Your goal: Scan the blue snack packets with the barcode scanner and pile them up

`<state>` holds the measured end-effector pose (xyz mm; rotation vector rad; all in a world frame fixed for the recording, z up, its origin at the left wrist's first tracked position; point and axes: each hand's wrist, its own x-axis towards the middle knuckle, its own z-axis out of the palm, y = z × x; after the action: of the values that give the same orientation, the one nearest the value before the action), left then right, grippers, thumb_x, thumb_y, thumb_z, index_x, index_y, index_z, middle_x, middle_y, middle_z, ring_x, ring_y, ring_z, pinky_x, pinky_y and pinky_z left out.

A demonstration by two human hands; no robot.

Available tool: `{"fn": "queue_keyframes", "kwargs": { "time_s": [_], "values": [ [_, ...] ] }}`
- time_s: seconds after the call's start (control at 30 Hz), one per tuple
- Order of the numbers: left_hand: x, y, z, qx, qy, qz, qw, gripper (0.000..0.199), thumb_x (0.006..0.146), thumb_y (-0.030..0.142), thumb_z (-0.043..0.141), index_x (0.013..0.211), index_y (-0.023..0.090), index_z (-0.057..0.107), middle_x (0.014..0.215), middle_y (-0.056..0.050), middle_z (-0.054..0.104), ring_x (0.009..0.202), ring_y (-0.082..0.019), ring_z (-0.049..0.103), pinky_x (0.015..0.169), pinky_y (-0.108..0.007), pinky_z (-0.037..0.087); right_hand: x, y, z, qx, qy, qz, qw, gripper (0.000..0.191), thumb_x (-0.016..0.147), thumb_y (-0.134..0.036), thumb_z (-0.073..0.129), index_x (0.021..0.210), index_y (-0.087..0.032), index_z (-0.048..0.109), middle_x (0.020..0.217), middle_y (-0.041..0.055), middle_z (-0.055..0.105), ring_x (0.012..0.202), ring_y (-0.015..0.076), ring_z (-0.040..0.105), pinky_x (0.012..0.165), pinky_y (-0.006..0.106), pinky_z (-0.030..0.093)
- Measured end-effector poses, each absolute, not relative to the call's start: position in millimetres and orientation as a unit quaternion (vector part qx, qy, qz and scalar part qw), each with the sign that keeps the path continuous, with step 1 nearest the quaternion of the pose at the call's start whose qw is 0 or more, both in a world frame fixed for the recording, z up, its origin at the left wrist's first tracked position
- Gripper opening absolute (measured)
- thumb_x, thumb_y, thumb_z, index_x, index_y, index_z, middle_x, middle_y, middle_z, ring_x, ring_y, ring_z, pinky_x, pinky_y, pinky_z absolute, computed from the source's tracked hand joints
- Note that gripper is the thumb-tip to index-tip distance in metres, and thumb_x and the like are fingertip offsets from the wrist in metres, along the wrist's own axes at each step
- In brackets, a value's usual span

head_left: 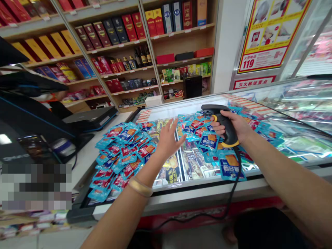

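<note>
In the head view, the left hand (168,138) stretches forward, empty, fingers spread, above the middle of the freezer (192,195); the right hand (240,128) grips one barcode scanner (229,133). Blue packets (121,148), too overlapped to count, heap along the freezer's left edge and beneath the scanner.

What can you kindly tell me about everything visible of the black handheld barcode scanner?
The black handheld barcode scanner looks plastic, with yellow accents near its trigger and grip base. Gripped in the right hand, it tilts above blue snack packets, broad head toward the picture's left. A black cable hangs from the grip.
</note>
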<state>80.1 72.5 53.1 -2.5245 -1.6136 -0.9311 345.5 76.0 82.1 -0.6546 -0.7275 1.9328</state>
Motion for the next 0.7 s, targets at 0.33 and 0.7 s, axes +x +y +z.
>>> {"fn": "queue_keyframes", "kwargs": {
  "time_s": [0.33,0.7],
  "values": [
    [148,72,24,-0.893,-0.360,-0.232,-0.137,0.074,0.079,0.041,0.070,0.144,0.017,0.046,0.154,-0.017,0.042,0.142,-0.031,0.042,0.116,-0.046,0.039,364,77,70,-0.251,-0.250,0.780,0.515,0.015,0.090,-0.032,0.053,0.090,-0.017,0.055,0.064,0.0000,0.048,0.044,0.0086,0.040,0.037,0.017,0.040],
    [137,80,23,-0.892,-0.362,-0.252,-0.098,0.042,0.087,0.019,0.055,0.129,0.022,0.062,0.123,-0.008,0.070,0.113,-0.023,0.065,0.100,-0.038,0.051,355,77,66,-0.264,-0.268,0.786,0.490,0.017,0.091,-0.030,0.048,0.089,-0.017,0.057,0.063,0.0025,0.051,0.044,0.0102,0.043,0.037,0.019,0.040]
  ]
}}
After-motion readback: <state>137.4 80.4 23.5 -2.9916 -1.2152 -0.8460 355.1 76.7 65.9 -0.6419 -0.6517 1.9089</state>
